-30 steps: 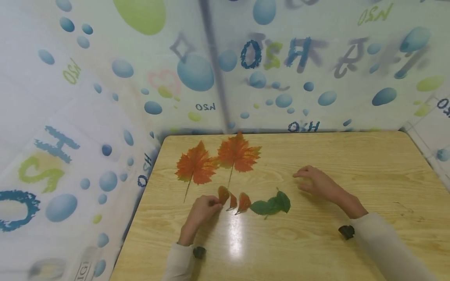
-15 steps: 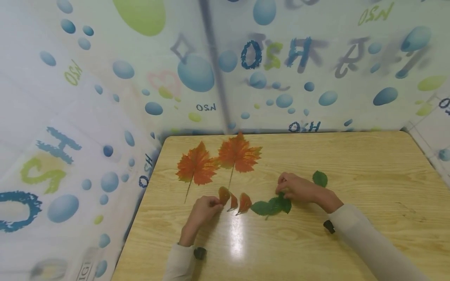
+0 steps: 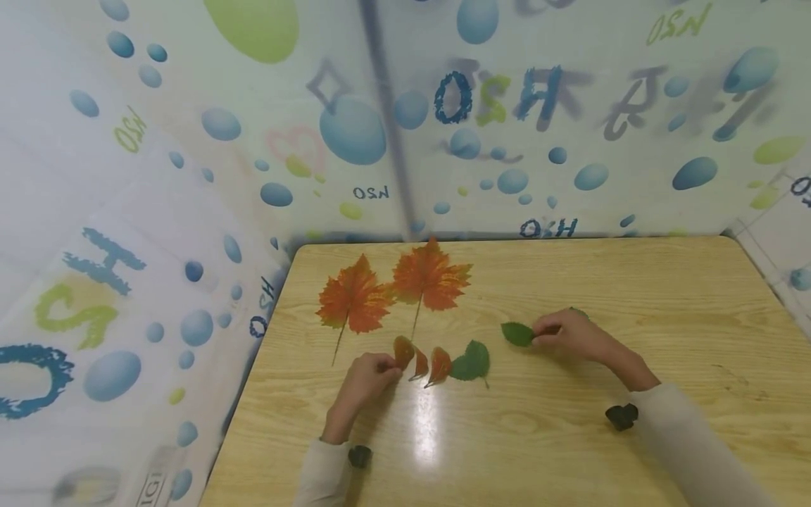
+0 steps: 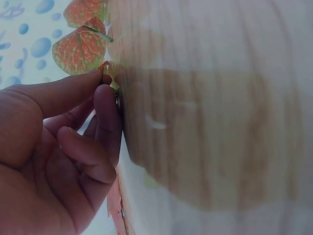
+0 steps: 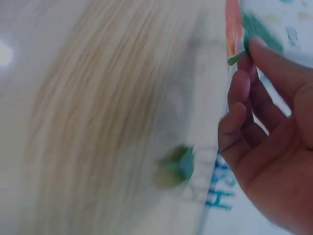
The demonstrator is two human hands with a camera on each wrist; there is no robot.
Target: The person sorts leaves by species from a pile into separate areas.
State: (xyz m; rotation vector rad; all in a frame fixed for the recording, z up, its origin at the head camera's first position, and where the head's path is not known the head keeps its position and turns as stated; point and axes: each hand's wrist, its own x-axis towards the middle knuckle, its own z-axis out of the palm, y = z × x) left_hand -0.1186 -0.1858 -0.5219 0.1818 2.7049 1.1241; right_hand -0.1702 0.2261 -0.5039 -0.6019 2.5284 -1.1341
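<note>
In the head view, my left hand (image 3: pixel 366 382) pinches the edge of a small reddish-brown leaf (image 3: pixel 403 352), the leftmost of a short row; the left wrist view shows thumb and forefinger together on it. Beside it lie two more reddish leaves (image 3: pixel 440 366). At the row's right end is a heart-shaped green leaf (image 3: pixel 472 360), touching or nearly touching the last reddish one. Farther right, my right hand (image 3: pixel 579 336) pinches a green leaf (image 3: pixel 516 334) by its stem end, and the right wrist view shows that leaf (image 5: pixel 261 33) raised off the table.
Two orange maple leaves (image 3: pixel 356 294) with long stems lie at the back left of the wooden table (image 3: pixel 665 296). Another green leaf (image 3: pixel 579 312) is mostly hidden behind my right hand. A wall (image 3: pixel 570 42) with bubble prints stands behind the table.
My right hand came left to the green leaves, took one from the row, and drew back right with it. The green leaf left behind now looks heart-shaped. My left hand has stayed put.
</note>
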